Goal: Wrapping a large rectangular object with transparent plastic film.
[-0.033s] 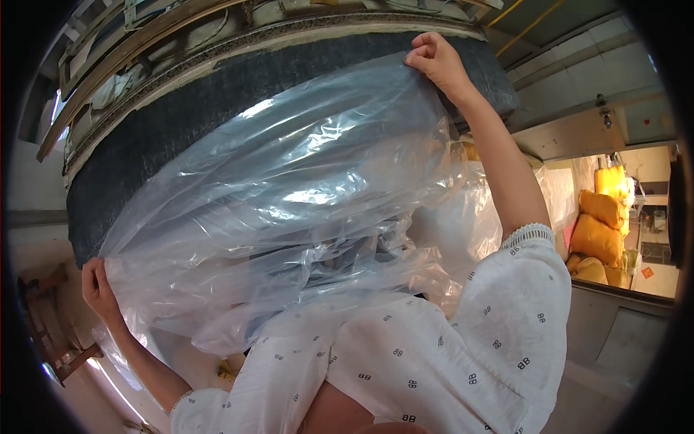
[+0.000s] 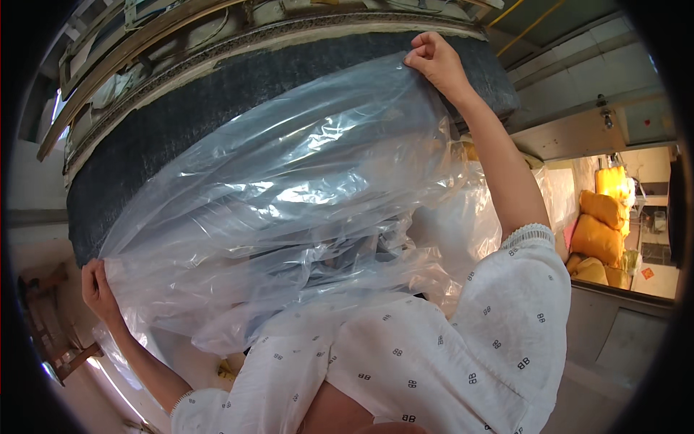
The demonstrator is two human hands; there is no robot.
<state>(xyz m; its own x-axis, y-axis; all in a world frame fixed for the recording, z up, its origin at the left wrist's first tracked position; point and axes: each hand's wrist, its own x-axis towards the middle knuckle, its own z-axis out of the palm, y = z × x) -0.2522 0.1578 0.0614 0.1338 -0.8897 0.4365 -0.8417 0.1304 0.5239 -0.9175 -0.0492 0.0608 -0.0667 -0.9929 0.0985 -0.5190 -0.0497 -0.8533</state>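
Clear plastic sheet (image 2: pixel 303 173) spread between the two arms, in front of the torso. Its upper edge runs slantwise from lower left to upper right across a dark grey work surface (image 2: pixel 170 126); the lower part hangs in loose, glossy folds down to the white patterned shirt (image 2: pixel 434 347). Whether it is one layer or a bag, we cannot tell.

Left hand (image 2: pixel 100 293): fingers curled closed, gripping the sheet's edge by the left end of the dark surface. Right hand (image 2: pixel 437 65): thumb and fingers brought together in a pinch on the upper right corner, arm reaching well forward. We see neither hand open.

Step in hand, as we judge it: holding the sheet's edge drawn out wide between both hands. The edge looks fairly smooth, the middle creased, the lower folds bunched.

The next move, we think, calls for both pinches to hold firm and pull evenly, with the slack below shaken free. Thin film like this probably slips or clings to itself easily.

Around: wooden rail (image 2: pixel 137 54) beyond the surface; yellow-orange bundles (image 2: pixel 601 235) stacked at right.
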